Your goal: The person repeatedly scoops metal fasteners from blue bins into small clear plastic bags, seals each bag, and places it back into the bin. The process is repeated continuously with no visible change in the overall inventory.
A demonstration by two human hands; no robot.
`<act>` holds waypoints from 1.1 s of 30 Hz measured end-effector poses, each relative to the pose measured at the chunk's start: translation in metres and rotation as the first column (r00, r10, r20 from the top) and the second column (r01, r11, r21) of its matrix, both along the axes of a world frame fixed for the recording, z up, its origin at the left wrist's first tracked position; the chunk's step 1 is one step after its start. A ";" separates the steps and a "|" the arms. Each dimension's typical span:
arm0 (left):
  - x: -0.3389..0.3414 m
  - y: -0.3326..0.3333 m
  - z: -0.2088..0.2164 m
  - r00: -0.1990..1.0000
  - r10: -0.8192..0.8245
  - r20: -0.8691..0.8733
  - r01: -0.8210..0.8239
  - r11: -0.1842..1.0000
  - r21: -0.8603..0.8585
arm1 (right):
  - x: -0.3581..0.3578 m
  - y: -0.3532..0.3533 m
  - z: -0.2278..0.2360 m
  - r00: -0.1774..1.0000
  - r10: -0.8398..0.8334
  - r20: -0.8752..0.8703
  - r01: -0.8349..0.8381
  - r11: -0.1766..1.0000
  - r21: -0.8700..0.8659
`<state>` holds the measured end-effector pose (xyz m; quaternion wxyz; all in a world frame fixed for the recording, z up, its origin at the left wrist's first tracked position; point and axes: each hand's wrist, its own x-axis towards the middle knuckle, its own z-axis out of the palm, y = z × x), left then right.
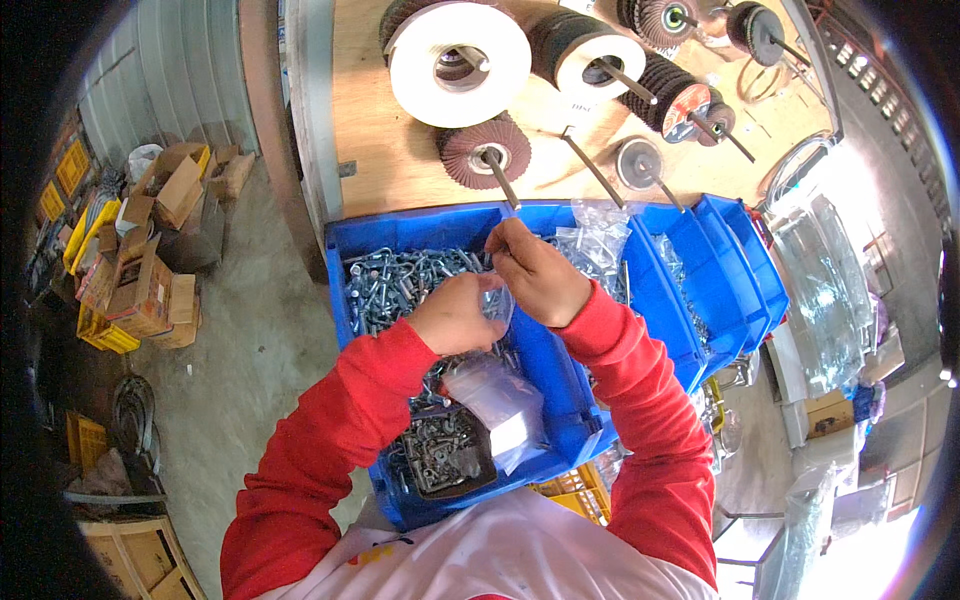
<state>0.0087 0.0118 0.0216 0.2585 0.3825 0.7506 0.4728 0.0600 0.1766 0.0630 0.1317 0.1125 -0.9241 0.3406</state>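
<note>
Head view: over the bin (548, 372), the bag (497, 303) is pinched by the left hand (455, 315), while the right hand (538, 272), nearer the bin's far wall, is held fingertips together, on what cannot be told.

Free room over the floor (260, 335) at left, metal rod (503, 180) just beyond right hand (538, 270)

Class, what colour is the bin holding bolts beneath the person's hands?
The bolt bin is blue, seen best in the head view.
</note>
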 end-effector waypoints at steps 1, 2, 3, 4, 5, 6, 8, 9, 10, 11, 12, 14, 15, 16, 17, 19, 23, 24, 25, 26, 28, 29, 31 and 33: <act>0.000 0.000 -0.001 1.000 0.008 0.020 -0.008 1.000 -0.010 | -0.002 -0.001 -0.003 1.000 0.002 0.014 -0.001 1.000 -0.007; 0.000 0.000 -0.001 0.999 0.017 0.039 -0.016 1.000 -0.021 | -0.003 -0.002 -0.005 1.000 0.024 -0.018 -0.024 0.999 -0.044; 0.000 0.000 -0.002 0.998 0.030 0.059 -0.028 0.999 -0.033 | -0.003 -0.003 -0.006 1.000 0.014 -0.004 -0.014 0.997 -0.073; 0.000 0.001 -0.003 0.998 0.029 0.057 -0.028 0.999 -0.027 | -0.004 -0.004 -0.006 1.000 0.004 0.009 -0.003 0.995 -0.101; 0.000 0.001 -0.005 0.998 0.033 0.054 -0.032 0.999 -0.023 | -0.003 -0.005 -0.006 0.999 0.010 0.044 -0.004 0.989 -0.145; -0.001 0.001 -0.006 0.997 0.032 0.063 -0.032 0.999 -0.011 | -0.002 -0.006 -0.005 0.997 0.020 0.079 -0.005 0.982 -0.187; -0.002 0.001 -0.010 1.000 0.015 -0.021 -0.015 1.000 -0.021 | 0.000 -0.009 -0.002 0.993 0.039 0.107 -0.019 0.983 -0.181; -0.004 0.001 -0.012 0.997 0.002 -0.077 -0.003 1.000 -0.019 | 0.001 -0.011 0.000 0.994 0.046 0.101 -0.033 0.991 -0.134; -0.004 0.001 -0.013 0.999 0.010 -0.054 -0.011 1.000 -0.025 | 0.003 -0.012 0.002 0.995 0.071 0.075 -0.064 0.994 -0.089; -0.005 0.001 -0.014 0.999 0.019 -0.049 -0.020 1.000 -0.024 | 0.004 -0.013 0.003 0.994 0.045 0.102 -0.038 0.997 -0.067; -0.005 0.001 -0.015 0.999 0.029 -0.045 -0.030 0.999 -0.023 | 0.004 -0.014 0.004 0.993 0.037 0.109 -0.032 0.998 -0.048; -0.005 -0.001 -0.014 0.994 0.032 -0.100 -0.031 0.999 0.015 | 0.005 -0.015 0.005 0.994 0.029 0.101 -0.024 0.999 -0.047; -0.004 -0.003 -0.014 0.990 0.036 -0.134 -0.033 0.999 0.031 | 0.005 -0.015 0.005 0.996 0.026 0.085 -0.020 0.998 -0.067; -0.004 -0.002 -0.013 0.997 0.036 -0.066 -0.035 0.999 0.015 | 0.005 -0.014 0.006 0.996 0.013 0.091 -0.006 0.997 -0.079; -0.004 -0.003 -0.012 0.999 0.038 -0.004 -0.038 0.999 -0.002 | 0.005 -0.014 0.005 0.996 0.027 0.084 -0.019 0.995 -0.098; -0.003 -0.003 -0.011 0.998 0.054 -0.010 -0.055 0.998 -0.022 | 0.009 -0.011 0.006 0.993 0.036 0.113 -0.023 0.992 -0.120; -0.001 -0.002 -0.013 0.971 0.080 -0.226 -0.086 0.996 -0.017 | 0.012 -0.009 0.004 0.989 0.043 0.138 -0.045 0.999 0.007; -0.001 -0.002 -0.014 0.960 0.079 -0.268 -0.083 0.997 -0.005 | 0.013 -0.009 0.003 0.989 0.043 0.138 -0.044 0.999 0.004; 0.000 -0.002 -0.015 0.959 0.083 -0.271 -0.074 0.996 0.045 | 0.013 -0.009 0.001 0.990 0.051 0.134 -0.052 0.999 0.003; 0.000 -0.002 -0.015 0.958 0.088 -0.273 -0.062 0.993 0.102 | 0.013 -0.008 0.000 0.991 0.053 0.124 -0.050 0.998 -0.031; 0.001 -0.002 -0.014 0.956 0.098 -0.278 -0.058 0.987 0.147 | 0.013 -0.007 -0.002 0.992 0.049 0.115 -0.038 0.995 -0.092; 0.001 -0.003 -0.014 0.955 0.101 -0.279 -0.065 0.989 0.135 | 0.013 -0.007 -0.003 0.994 0.065 0.084 -0.058 0.994 -0.091; 0.001 -0.003 -0.012 0.969 0.090 -0.230 -0.076 0.995 0.069 | 0.013 -0.007 -0.004 0.995 0.026 0.098 -0.019 0.997 -0.070; 0.000 -0.005 -0.011 0.989 0.074 -0.127 -0.079 0.996 -0.039 | 0.014 -0.009 -0.005 0.998 0.018 0.064 -0.020 0.999 0.025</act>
